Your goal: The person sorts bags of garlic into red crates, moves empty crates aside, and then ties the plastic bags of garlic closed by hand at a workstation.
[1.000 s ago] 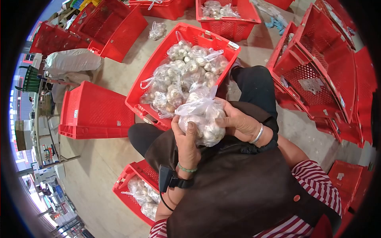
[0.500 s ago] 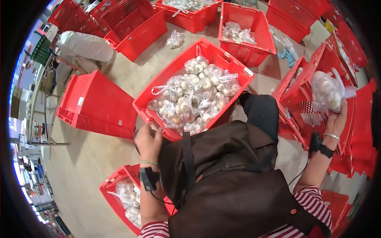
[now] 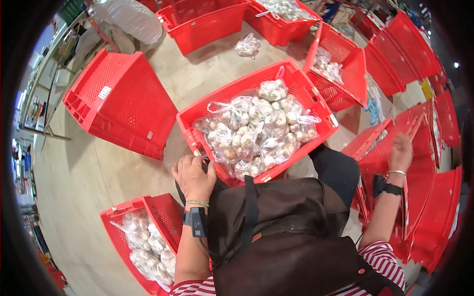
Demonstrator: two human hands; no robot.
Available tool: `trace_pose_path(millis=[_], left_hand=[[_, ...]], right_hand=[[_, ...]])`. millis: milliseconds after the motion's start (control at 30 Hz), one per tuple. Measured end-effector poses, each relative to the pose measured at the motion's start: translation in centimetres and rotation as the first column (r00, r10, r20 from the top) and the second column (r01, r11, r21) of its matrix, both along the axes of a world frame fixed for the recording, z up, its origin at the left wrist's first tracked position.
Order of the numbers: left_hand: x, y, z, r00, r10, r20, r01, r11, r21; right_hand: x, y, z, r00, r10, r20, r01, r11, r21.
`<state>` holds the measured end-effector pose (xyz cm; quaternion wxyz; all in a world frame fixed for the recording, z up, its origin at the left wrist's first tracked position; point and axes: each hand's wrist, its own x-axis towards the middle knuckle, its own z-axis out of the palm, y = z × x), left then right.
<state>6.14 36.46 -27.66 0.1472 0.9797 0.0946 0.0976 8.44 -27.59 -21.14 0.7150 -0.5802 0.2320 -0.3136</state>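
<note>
My left hand (image 3: 193, 176) lies with fingers stretched out over my knee, beside the near left corner of a red crate (image 3: 236, 94). That crate is heaped with clear plastic bags of garlic (image 3: 264, 123). Out to the right, my right hand (image 3: 401, 153) is raised over tilted red crates (image 3: 419, 170). No bag shows in it, and its fingers look loosely apart, though they are foreshortened. A brown apron (image 3: 286, 246) covers my lap.
Bagged garlic (image 3: 143, 244) fills part of a red crate (image 3: 111, 217) at lower left. An upturned red crate (image 3: 128, 98) stands at left. One garlic bag (image 3: 248, 45) lies on the floor. Another crate (image 3: 340, 64) at upper right holds several bags.
The garlic bag that was in my right hand is no longer visible, and that hand has moved over the right-hand crates. The view has turned; my left hand stays near the knee.
</note>
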Motion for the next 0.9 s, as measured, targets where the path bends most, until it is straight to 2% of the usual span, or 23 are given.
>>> trace_pose_path(millis=[33,67,100,133,167,200,233,267,300,333,367,433,467,567,600,633,700,767,833,867,900], left_hand=[[0.3,0.0,-0.1,1.0,0.021,-0.005,-0.021,1.0,-0.005],[0.6,0.0,-0.2,1.0,0.025,-0.007,-0.025,0.999,-0.021],[0.9,0.1,-0.3,0.999,0.03,-0.011,-0.03,0.999,-0.036],[1.2,0.3,-0.4,0.999,0.039,-0.005,-0.039,0.998,-0.04],[1.4,0.5,-0.4,0.998,0.062,-0.011,-0.063,0.997,-0.04],[1.6,0.7,-0.3,0.997,0.064,-0.046,-0.066,0.997,-0.045],[1.7,0.9,-0.2,0.995,0.066,-0.081,-0.07,0.996,-0.05],[1.9,1.2,0.1,0.99,0.089,-0.114,-0.095,0.994,-0.047],[2.0,1.5,0.0,0.987,0.109,-0.118,-0.115,0.993,-0.041],[1.9,1.8,-0.2,0.989,0.114,-0.092,-0.118,0.992,-0.033],[2.0,2.1,-0.4,0.991,0.115,-0.065,-0.117,0.993,-0.026],[2.3,2.5,-0.1,0.988,0.135,-0.079,-0.137,0.991,-0.012],[2.4,2.7,0.0,0.986,0.141,-0.093,-0.144,0.989,-0.026],[2.7,3.3,0.0,0.984,0.144,-0.103,-0.148,0.989,-0.029],[2.7,3.3,0.0,0.984,0.145,-0.102,-0.149,0.988,-0.031],[2.5,3.5,0.0,0.984,0.143,-0.102,-0.147,0.988,-0.035],[2.3,3.8,-0.2,0.984,0.146,-0.099,-0.15,0.988,-0.035],[2.0,4.1,-0.3,0.985,0.152,-0.086,-0.155,0.987,-0.036],[1.6,4.3,-0.2,0.98,0.176,-0.09,-0.18,0.983,-0.043],[1.5,4.4,-0.2,0.981,0.176,-0.081,-0.18,0.983,-0.046],[1.3,4.4,-0.2,0.978,0.184,-0.093,-0.188,0.982,-0.032]], right_hand=[[3.1,6.0,-1.1,0.987,0.126,-0.103,-0.142,0.975,-0.171],[6.1,12.3,-2.5,0.952,0.213,-0.22,-0.268,0.927,-0.263],[8.7,18.9,-3.4,0.879,0.363,-0.309,-0.439,0.87,-0.226],[10.7,22.9,-6.5,0.815,0.417,-0.403,-0.558,0.752,-0.35],[13.7,25.1,-11.6,0.641,0.53,-0.556,-0.768,0.454,-0.452],[14.3,29.5,-15.2,0.514,0.607,-0.606,-0.856,0.398,-0.328],[14.9,34.2,-16.5,0.48,0.56,-0.675,-0.865,0.173,-0.471],[15.8,36.9,-19.8,0.448,0.637,-0.627,-0.779,-0.067,-0.624],[16.7,39.8,-21.2,0.391,0.607,-0.692,-0.745,-0.233,-0.625],[17.6,42.2,-23.5,0.341,0.509,-0.791,-0.781,-0.315,-0.54],[17.8,44.1,-23.9,0.329,0.518,-0.789,-0.781,-0.32,-0.536],[17.6,46.9,-24.2,0.485,0.204,-0.85,-0.704,-0.485,-0.519],[17.4,47.7,-25.6,0.586,0.197,-0.786,-0.654,-0.459,-0.602],[18.1,48.6,-25.9,0.55,0.172,-0.818,-0.684,-0.47,-0.559],[18.6,48.3,-26.2,0.579,0.228,-0.783,-0.629,-0.487,-0.606],[19.1,47.8,-27.1,0.575,0.23,-0.785,-0.631,-0.486,-0.605],[20.5,47.4,-28.1,0.545,0.341,-0.766,-0.564,-0.528,-0.636],[21.6,46.8,-27.5,0.541,0.402,-0.738,-0.548,-0.498,-0.673],[22.7,45.9,-26.5,0.369,0.44,-0.819,-0.766,-0.355,-0.536],[22.7,45.4,-26.1,0.465,0.547,-0.696,-0.685,-0.275,-0.674],[22.5,44.9,-25.6,0.473,0.544,-0.693,-0.679,-0.276,-0.68]])
